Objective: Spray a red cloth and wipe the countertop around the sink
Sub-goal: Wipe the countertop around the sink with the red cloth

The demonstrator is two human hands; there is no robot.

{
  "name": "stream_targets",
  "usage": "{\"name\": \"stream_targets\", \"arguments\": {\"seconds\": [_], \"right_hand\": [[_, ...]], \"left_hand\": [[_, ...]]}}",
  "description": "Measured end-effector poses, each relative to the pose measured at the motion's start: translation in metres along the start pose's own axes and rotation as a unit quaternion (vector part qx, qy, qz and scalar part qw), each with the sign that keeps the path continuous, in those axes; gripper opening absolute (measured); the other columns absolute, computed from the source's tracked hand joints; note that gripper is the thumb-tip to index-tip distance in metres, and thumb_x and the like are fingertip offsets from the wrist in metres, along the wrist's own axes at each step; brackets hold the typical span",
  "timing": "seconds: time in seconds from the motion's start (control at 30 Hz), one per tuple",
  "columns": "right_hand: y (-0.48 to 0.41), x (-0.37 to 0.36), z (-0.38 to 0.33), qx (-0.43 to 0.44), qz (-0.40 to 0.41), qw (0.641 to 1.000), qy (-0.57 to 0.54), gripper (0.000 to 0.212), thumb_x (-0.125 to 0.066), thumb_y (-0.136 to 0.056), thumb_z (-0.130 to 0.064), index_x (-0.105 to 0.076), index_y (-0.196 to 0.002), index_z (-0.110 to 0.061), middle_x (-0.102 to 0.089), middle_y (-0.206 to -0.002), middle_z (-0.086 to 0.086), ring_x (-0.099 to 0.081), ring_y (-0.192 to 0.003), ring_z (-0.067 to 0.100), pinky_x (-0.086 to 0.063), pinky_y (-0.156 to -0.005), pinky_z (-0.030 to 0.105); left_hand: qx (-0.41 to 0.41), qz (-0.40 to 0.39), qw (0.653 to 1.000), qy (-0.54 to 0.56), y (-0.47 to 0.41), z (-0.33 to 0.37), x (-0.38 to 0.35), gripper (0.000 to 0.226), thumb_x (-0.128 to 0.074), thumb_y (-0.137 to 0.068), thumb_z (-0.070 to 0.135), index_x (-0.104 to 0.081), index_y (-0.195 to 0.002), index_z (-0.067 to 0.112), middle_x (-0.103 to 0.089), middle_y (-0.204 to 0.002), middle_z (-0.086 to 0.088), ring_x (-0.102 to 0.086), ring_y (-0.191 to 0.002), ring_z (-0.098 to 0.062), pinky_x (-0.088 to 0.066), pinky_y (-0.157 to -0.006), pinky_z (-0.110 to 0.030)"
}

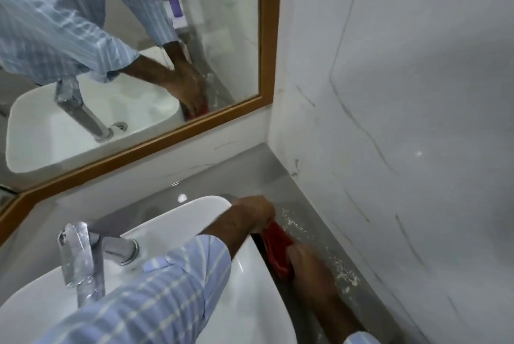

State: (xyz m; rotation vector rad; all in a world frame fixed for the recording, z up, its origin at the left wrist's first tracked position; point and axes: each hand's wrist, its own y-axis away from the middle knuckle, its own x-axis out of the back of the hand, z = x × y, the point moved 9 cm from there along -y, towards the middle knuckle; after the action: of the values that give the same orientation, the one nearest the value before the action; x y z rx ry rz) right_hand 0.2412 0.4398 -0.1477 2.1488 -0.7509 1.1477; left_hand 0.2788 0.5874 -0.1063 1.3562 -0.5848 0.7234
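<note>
A red cloth (pixel 276 250) lies on the grey countertop (pixel 314 235), in the narrow strip between the white sink (pixel 242 274) and the marble wall. My left hand (pixel 254 211) reaches across the sink rim and grips the cloth's far end. My right hand (pixel 303 259) presses down on its near end. White foamy specks dot the countertop to the right of the cloth. A purple spray bottle (pixel 173 1) appears only as a reflection in the mirror.
A chrome faucet (pixel 82 257) stands at the sink's left. A wood-framed mirror (pixel 267 37) hangs above the counter. A marble wall (pixel 389 121) closes the right side, close to the hands.
</note>
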Motion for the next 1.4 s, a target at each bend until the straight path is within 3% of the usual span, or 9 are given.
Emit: {"name": "stream_targets", "arguments": {"seconds": [0.1,0.2,0.27,0.37,0.53,0.77,0.9,1.07,1.4], "right_hand": [[0.013,-0.025,-0.003,-0.008,-0.048,0.996,0.079,0.036,-0.065,-0.09,-0.022,-0.069,-0.125,-0.026,-0.066,-0.132,-0.005,-0.061,-0.121,0.02,-0.051,-0.101,0.033],[0.012,-0.024,-0.006,0.009,-0.024,0.996,0.082,0.046,-0.077,-0.06,-0.02,-0.08,-0.106,-0.024,-0.076,-0.113,-0.004,-0.073,-0.106,0.022,-0.061,-0.091,0.036],[-0.007,-0.023,-0.017,0.04,-0.013,0.994,0.096,0.055,-0.08,-0.068,-0.019,-0.077,-0.123,-0.019,-0.074,-0.13,0.002,-0.07,-0.123,0.026,-0.057,-0.1,0.039],[-0.045,-0.042,-0.041,0.115,-0.056,0.988,0.082,0.064,-0.044,-0.106,-0.031,-0.025,-0.164,-0.012,-0.02,-0.173,0.004,-0.013,-0.161,0.027,-0.02,-0.13,0.046],[-0.086,-0.071,-0.044,0.174,-0.079,0.971,0.143,0.074,-0.002,-0.105,-0.055,-0.004,-0.166,-0.014,-0.001,-0.176,0.007,0.006,-0.162,0.023,-0.005,-0.132,0.046],[-0.104,-0.02,0.035,0.101,0.0,0.983,0.15,0.074,-0.024,-0.108,-0.054,-0.022,-0.163,-0.006,-0.018,-0.173,0.011,-0.014,-0.161,0.027,-0.013,-0.132,0.043],[-0.01,-0.018,0.095,0.054,0.017,0.986,0.155,0.074,-0.021,-0.108,-0.055,-0.03,-0.161,-0.004,-0.027,-0.17,0.014,-0.027,-0.158,0.03,-0.027,-0.126,0.046],[0.092,-0.032,0.14,-0.012,0.005,0.988,0.155,0.074,-0.022,-0.108,-0.056,-0.021,-0.164,-0.008,-0.021,-0.173,0.011,-0.027,-0.158,0.028,-0.025,-0.124,0.045],[-0.052,-0.017,0.072,0.009,0.049,0.984,0.17,0.07,-0.035,-0.108,-0.046,-0.023,-0.163,-0.004,-0.024,-0.172,0.015,-0.022,-0.16,0.029,-0.024,-0.128,0.045]], "left_hand": [[0.041,0.03,0.998,0.044,0.004,-0.02,0.007,0.033,-0.066,-0.083,0.015,-0.076,-0.114,0.019,-0.075,-0.124,-0.007,-0.069,-0.117,-0.033,-0.056,-0.097,-0.036],[0.162,0.194,0.964,0.085,0.034,-0.063,0.018,0.046,-0.063,-0.089,0.041,-0.064,-0.133,0.028,-0.063,-0.142,-0.003,-0.053,-0.137,-0.03,-0.033,-0.123,-0.048],[0.23,0.265,0.929,0.119,0.061,-0.079,0.005,0.067,-0.053,-0.092,0.062,-0.049,-0.149,0.026,-0.052,-0.155,-0.005,-0.041,-0.147,-0.029,-0.017,-0.13,-0.053],[0.272,0.286,0.908,0.143,0.079,-0.07,-0.02,0.09,-0.027,-0.094,0.077,-0.024,-0.165,0.022,-0.022,-0.175,-0.008,-0.013,-0.164,-0.031,0.001,-0.134,-0.052],[0.267,0.358,0.88,0.163,0.079,-0.056,-0.026,0.086,-0.014,-0.097,0.068,-0.023,-0.166,0.018,-0.015,-0.176,-0.008,-0.008,-0.164,-0.032,-0.004,-0.133,-0.055],[0.253,0.378,0.879,0.141,0.075,-0.057,-0.031,0.082,-0.011,-0.099,0.059,-0.03,-0.164,0.012,-0.023,-0.174,-0.013,-0.014,-0.163,-0.034,-0.006,-0.132,-0.055],[0.256,0.356,0.889,0.13,0.074,-0.057,-0.031,0.088,-0.004,-0.096,0.064,-0.025,-0.165,0.015,-0.016,-0.176,-0.01,-0.009,-0.164,-0.033,0.0,-0.132,-0.054],[0.262,0.348,0.89,0.134,0.074,-0.057,-0.031,0.082,-0.01,-0.099,0.061,-0.023,-0.166,0.015,-0.012,-0.177,-0.01,-0.004,-0.164,-0.033,0.006,-0.131,-0.052],[0.256,0.372,0.882,0.132,0.071,-0.06,-0.037,0.076,-0.017,-0.102,0.056,-0.026,-0.165,0.013,-0.013,-0.177,-0.012,-0.004,-0.164,-0.034,0.006,-0.131,-0.054]]}}
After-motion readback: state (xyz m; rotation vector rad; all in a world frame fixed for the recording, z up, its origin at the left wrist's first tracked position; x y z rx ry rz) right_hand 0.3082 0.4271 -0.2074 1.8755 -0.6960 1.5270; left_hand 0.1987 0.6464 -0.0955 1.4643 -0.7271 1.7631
